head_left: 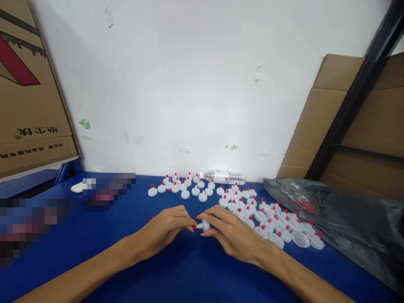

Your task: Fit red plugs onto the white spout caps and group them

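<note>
Above the blue table (148,273), my right hand (225,229) grips a white plastic nozzle cap (206,226) by its round base, with the nozzle turned to the left. My left hand (170,223) pinches the small red tip (195,227) at the nozzle's end. From this view the tip meets the nozzle, but how firmly it sits cannot be seen. Many similar white caps stand behind and to the right of my hands, most with red tips, such as a cap (276,240) close to my right wrist. A bit of red shows behind my left hand.
A clear bottle (233,177) lies against the white wall (195,84). On the right are a dark plastic bag (356,214), a clear packet of red pieces (304,205) and cardboard (312,122). A large carton (34,105) and a white rounded object (77,187) are at left.
</note>
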Tool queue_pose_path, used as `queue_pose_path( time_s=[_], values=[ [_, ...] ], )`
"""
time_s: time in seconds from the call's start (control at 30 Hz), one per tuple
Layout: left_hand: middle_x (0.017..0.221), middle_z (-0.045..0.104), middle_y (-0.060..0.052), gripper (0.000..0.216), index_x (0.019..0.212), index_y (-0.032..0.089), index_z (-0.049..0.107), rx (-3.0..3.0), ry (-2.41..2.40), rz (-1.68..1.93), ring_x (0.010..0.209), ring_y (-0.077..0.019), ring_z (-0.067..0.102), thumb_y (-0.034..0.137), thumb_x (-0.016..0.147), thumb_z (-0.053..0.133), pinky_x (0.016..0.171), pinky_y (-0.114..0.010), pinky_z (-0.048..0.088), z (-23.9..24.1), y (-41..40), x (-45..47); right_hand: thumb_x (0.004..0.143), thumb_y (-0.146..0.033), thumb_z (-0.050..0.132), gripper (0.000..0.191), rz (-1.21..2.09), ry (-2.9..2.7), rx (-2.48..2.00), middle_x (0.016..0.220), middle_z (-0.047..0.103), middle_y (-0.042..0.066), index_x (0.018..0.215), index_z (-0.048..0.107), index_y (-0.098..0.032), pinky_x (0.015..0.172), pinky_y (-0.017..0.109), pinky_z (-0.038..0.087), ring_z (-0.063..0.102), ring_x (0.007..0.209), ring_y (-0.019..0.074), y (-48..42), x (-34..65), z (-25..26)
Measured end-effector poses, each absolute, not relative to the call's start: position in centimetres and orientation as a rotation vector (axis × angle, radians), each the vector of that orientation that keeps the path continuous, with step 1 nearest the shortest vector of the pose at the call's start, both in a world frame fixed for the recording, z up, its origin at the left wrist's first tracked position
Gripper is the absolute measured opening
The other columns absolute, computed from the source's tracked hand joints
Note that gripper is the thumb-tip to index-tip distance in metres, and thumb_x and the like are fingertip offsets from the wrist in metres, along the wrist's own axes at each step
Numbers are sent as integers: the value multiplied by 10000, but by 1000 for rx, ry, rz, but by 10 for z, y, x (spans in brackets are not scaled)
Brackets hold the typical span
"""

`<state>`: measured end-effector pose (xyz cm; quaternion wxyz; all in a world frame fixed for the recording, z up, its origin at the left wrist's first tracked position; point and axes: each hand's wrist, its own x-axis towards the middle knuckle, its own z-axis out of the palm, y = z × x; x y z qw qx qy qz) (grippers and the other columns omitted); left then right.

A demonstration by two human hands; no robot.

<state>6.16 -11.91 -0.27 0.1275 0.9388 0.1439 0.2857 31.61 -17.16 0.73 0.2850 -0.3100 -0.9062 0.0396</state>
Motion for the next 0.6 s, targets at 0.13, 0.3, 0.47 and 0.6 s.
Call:
queue_pose_path(
  time_s=[0.13,0.3,0.47,0.6],
  values=[
    [953,736,-72,321,1113,187,696,2699,390,922,884,-168,647,148,1056,382,776,-267,498,-4,-121,64,1032,-217,504,284,141,-2393,-796,1187,682,103,1306,577,-197,957,381,542,623,1084,219,-173,316,10],
    [901,754,-61,297,1080,184,710,2693,426,1037,814,-170,661,140,1041,419,725,-274,515,1,-124,67,1029,-202,505,296,180,-2346,-779,1213,685,87,1316,577,-213,963,375,533,624,1078,214,-174,314,12],
    [866,748,-46,288,1030,183,722,2688,409,990,820,-159,664,97,1016,447,738,-249,514,7,-128,67,1036,-204,487,335,150,-2345,-715,1216,686,102,1367,537,-206,938,379,550,626,1070,220,-174,315,8],
    [857,750,-59,309,1016,182,734,2655,401,985,815,-163,681,122,1024,432,734,-249,527,5,-129,67,1029,-171,476,381,69,-2365,-660,1184,696,110,1409,493,-201,902,359,571,640,1046,211,-174,316,4]
  ],
)
